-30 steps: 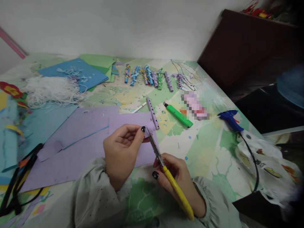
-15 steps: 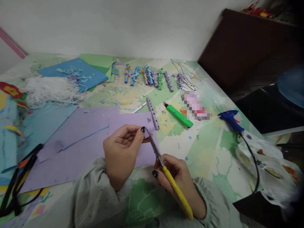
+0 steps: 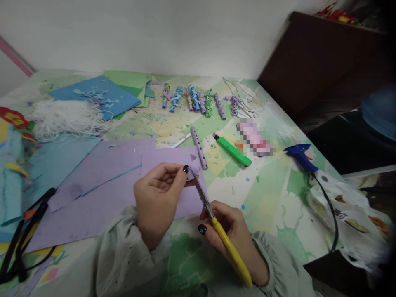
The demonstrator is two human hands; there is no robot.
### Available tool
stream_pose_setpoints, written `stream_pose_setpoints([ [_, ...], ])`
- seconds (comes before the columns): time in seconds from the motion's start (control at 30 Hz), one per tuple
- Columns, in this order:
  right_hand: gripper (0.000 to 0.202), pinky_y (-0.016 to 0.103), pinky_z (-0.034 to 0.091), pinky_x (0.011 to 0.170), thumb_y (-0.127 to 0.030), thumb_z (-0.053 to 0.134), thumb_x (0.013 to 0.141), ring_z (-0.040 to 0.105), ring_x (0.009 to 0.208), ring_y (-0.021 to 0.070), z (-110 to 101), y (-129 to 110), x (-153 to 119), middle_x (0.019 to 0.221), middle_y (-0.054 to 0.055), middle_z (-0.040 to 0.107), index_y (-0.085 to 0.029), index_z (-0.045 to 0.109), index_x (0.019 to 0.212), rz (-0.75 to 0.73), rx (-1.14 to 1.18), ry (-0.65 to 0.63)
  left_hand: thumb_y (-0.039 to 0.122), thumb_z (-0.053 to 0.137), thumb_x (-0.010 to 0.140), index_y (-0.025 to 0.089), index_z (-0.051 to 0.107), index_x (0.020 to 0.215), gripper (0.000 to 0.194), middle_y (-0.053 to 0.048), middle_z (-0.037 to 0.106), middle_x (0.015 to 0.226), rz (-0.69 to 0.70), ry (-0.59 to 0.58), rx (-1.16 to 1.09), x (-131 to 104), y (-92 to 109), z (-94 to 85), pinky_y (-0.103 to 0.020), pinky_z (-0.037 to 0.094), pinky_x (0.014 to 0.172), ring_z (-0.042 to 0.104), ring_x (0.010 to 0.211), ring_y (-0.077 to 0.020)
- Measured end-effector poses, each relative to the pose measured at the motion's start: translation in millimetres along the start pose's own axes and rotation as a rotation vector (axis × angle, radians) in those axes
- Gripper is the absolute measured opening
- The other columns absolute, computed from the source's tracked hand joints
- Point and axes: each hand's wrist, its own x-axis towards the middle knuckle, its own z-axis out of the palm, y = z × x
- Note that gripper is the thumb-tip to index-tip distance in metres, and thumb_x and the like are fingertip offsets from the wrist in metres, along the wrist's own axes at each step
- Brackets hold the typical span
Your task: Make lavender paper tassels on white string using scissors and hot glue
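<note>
My left hand (image 3: 159,198) is closed in a pinch at its fingertips, on a small purple paper piece (image 3: 191,175) mostly hidden by the thumb. Yellow-handled scissors (image 3: 230,247) are gripped in my right hand (image 3: 238,233), their metal blades pointing up and left to the paper at my left fingertips. Whether the blades are apart is too fine to tell. Beneath my left hand lie purple sheets (image 3: 117,165), with small cut marks or slivers near the blade tips. A purple paper tube with dark holes (image 3: 199,147) rests just beyond.
Right of the tube lies a green utility knife (image 3: 232,151). A blue glue gun (image 3: 301,156) and a white plastic bag (image 3: 343,214) sit at the right. Several decorated paper tubes (image 3: 194,99) line the back. White string (image 3: 68,117) is heaped at the left, near blue sheets (image 3: 102,93).
My left hand has shifted very slightly to the left. My right hand and the scissors are almost where they were.
</note>
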Motion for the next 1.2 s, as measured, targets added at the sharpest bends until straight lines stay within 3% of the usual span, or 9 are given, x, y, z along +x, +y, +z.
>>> stream_pose_setpoints([
  [0.23,0.021,0.021,0.028,0.046,-0.023,0.068,0.065,0.037,0.053,0.0092,-2.6,1.2,-2.0,0.059,-0.004,0.044,-0.014,0.057,0.081,0.009,0.028,-0.035,0.02,0.07,0.077,0.016,0.069,0.071,0.008,0.002,0.072,0.064,0.029,0.002,0.009,0.4,-1.0,-0.1,-0.021,0.063,0.063,0.072,0.063,-0.0149],
  [0.83,0.011,0.019,0.029,0.042,-0.024,0.062,0.072,0.036,0.047,0.0072,0.2,-0.2,-0.1,0.055,-0.005,0.043,-0.016,0.054,0.072,-0.016,-0.043,0.006,0.02,0.07,0.076,0.016,0.068,0.07,0.008,0.001,0.073,0.065,0.035,0.011,0.018,-1.1,-0.8,0.6,-0.021,0.062,0.062,0.073,0.061,-0.0151],
  [1.2,0.013,0.019,0.028,0.042,-0.024,0.063,0.069,0.035,0.047,0.0069,1.4,-3.9,0.0,0.054,-0.005,0.043,-0.015,0.054,0.071,0.008,-0.024,0.015,0.021,0.071,0.076,0.017,0.07,0.071,0.006,0.001,0.074,0.067,0.023,0.025,0.028,-1.4,-1.2,-0.6,-0.022,0.063,0.064,0.073,0.063,-0.0156],
])
